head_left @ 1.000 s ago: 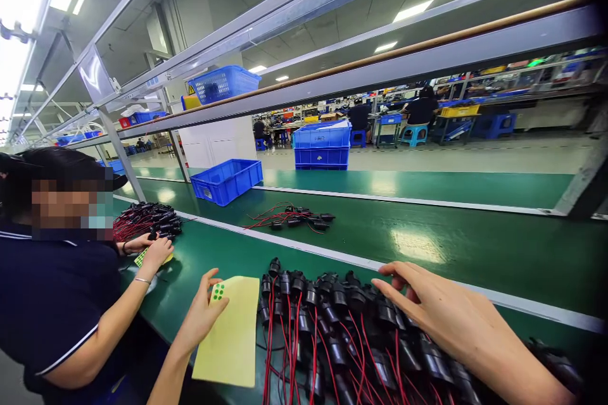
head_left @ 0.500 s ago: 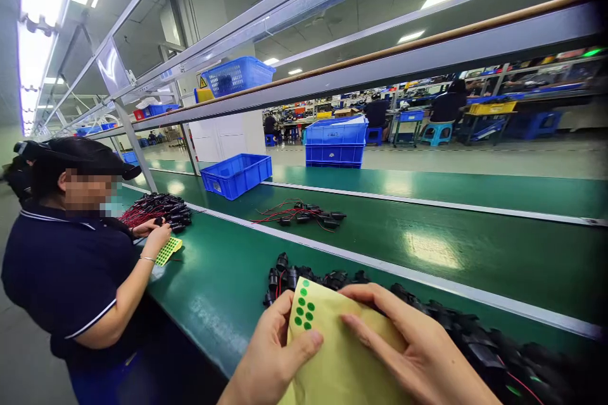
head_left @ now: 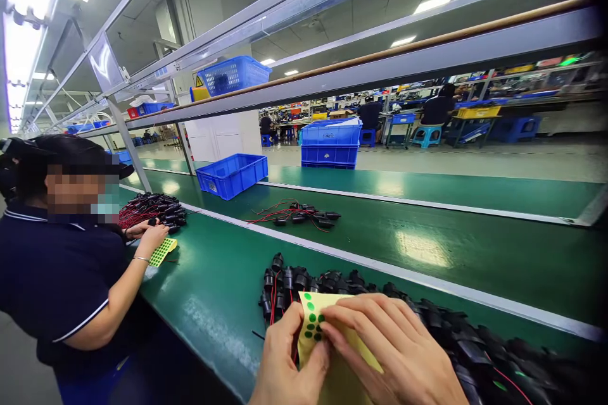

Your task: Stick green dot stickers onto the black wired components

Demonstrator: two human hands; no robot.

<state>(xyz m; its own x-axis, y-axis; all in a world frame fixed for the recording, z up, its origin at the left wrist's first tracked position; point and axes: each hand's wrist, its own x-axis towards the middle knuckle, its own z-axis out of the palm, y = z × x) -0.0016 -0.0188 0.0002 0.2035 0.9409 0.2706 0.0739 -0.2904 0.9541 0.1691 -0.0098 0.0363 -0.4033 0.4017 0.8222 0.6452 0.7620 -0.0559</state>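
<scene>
Setting: factory hall with a long green bench (head_left: 223, 278) under metal shelving, a belt running beside it.
Sticker sheet: a yellow backing sheet (head_left: 349, 354) with a few green dot stickers (head_left: 311, 323) near its upper left corner, held low in the middle of the view, over the front edge of the bench.
Left hand: the left hand (head_left: 285, 367) pinches the sheet's left edge, thumb on top just below the dots, fingers closed behind the paper.
Right hand: the right hand (head_left: 394, 354) lies across the sheet, fingers curled, a fingertip touching the dots; whether a dot is lifted already, I cannot tell.
Doing it well: my judgement is to keep the sheet flat and taut with the left thumb, catch one dot by its rim with a nail and peel slowly so it neither folds nor drags its neighbour.
Just behind: a heap of black plugs with red wires (head_left: 427, 329) lies on the bench, touching the sheet's far edge.
Further out: a smaller bunch of wired plugs (head_left: 299, 215) on the belt, a blue crate (head_left: 232, 174) beyond.
Co-worker: a person in a dark shirt (head_left: 52, 266) at the left, one hand on another dotted sheet (head_left: 162, 251).
</scene>
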